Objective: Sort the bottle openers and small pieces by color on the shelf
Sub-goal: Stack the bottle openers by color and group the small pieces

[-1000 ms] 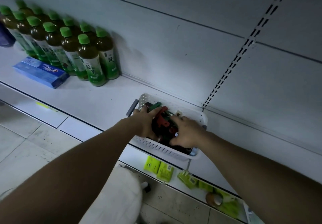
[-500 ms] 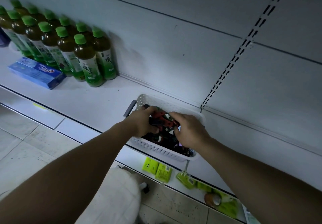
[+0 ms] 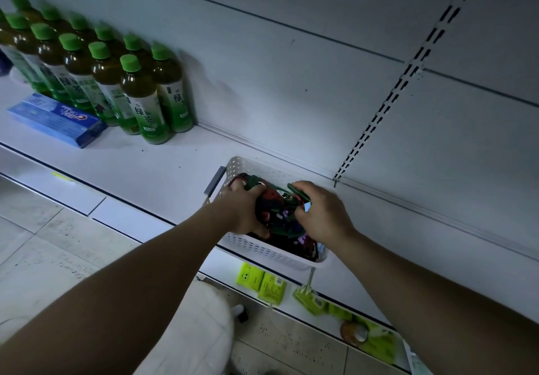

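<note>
Our left hand (image 3: 245, 214) and right hand (image 3: 323, 217) are bare, and both forearms run bare to the lower edge of view.

1. "绿茶" is printed in green characters on the labels of the green-capped bottles (image 3: 145, 118).
2. The blue box (image 3: 58, 118) carries an upside-down white logo, seemingly "Crest".
</note>
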### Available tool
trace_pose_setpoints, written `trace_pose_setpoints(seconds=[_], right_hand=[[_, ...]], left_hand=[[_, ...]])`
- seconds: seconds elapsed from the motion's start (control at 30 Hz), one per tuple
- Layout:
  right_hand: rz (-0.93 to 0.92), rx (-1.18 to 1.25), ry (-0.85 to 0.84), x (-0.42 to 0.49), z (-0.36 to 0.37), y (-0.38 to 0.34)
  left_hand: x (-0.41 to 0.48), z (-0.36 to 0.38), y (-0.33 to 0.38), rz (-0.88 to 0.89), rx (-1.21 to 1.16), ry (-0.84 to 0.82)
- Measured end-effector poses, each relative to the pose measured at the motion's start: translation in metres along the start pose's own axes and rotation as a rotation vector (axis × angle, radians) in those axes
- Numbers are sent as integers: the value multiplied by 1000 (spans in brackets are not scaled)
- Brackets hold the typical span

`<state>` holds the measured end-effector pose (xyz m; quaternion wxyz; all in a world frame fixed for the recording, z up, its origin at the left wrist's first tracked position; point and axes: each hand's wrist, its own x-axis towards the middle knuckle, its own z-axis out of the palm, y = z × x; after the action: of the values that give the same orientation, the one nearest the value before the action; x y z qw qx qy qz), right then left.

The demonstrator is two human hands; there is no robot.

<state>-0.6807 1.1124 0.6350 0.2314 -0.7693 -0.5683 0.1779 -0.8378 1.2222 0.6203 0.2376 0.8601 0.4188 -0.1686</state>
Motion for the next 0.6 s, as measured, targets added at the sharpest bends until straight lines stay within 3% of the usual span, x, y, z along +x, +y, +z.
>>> trace_pose_setpoints(seconds=[0.17,0.43,0.6], right_hand=[[39,-50,-104,2,1,4],[72,38,15,-5,-3,-3],[106,103,45,-6,-8,-9]], left_hand=[[-2,-4,-1,56,-58,100],[-6,-1,-9,81,-46,169],[-9,-7,-6,76,-217,209]])
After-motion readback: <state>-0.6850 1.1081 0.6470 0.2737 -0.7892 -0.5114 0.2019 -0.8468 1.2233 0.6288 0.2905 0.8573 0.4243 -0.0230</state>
